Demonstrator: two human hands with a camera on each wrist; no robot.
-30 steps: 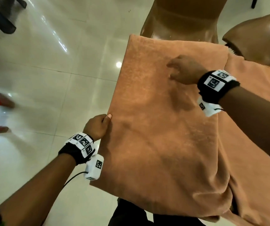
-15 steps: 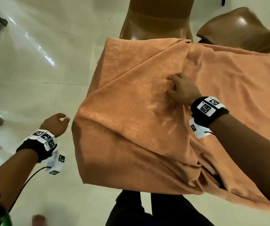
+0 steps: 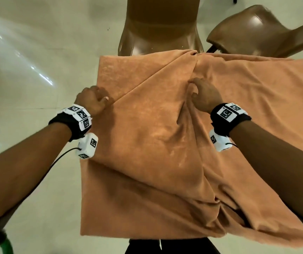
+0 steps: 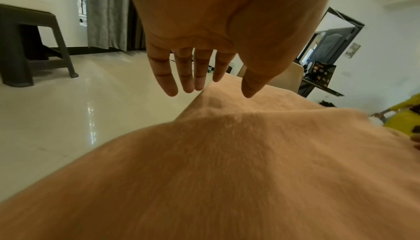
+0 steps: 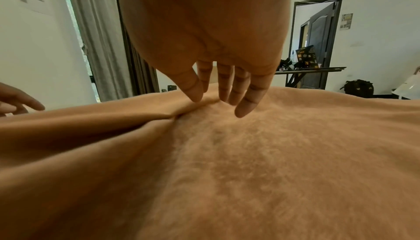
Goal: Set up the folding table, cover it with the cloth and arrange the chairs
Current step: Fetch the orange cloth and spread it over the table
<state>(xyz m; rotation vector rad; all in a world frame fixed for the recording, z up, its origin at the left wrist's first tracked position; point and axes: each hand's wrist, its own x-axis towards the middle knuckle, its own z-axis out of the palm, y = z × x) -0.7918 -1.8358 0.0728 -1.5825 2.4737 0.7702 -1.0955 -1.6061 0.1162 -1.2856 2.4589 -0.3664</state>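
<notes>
Your orange cloth (image 3: 156,143) lies spread over the surface, hiding it fully; the near edge hangs down in front of your legs and the left edge drops toward the pale tiled floor (image 3: 28,88). The cloth is not flat: long folds run diagonally from a bunched knot at the far edge down to the middle, and more creases gather at the near right.

Your left hand (image 3: 92,99) is at the cloth's left edge, about halfway along it. From the left wrist view, its fingers (image 4: 168,74) are straight and slightly apart, pointing down, with the tips just above or barely touching a raised ridge of cloth; you hold nothing in it.

Your right hand (image 3: 204,96) sits in the middle of the cloth, on one of the folds. From the right wrist view, its fingers (image 5: 247,96) are extended and close together, and the thumb and first fingers meet the top of a crease. Whether they actually pinch the fabric or only press on it, I cannot tell.

Two brown plastic chairs stand beyond the far edge: one chair (image 3: 160,24) straight ahead, the second chair (image 3: 260,32) off to the right, both just behind the cloth.
</notes>
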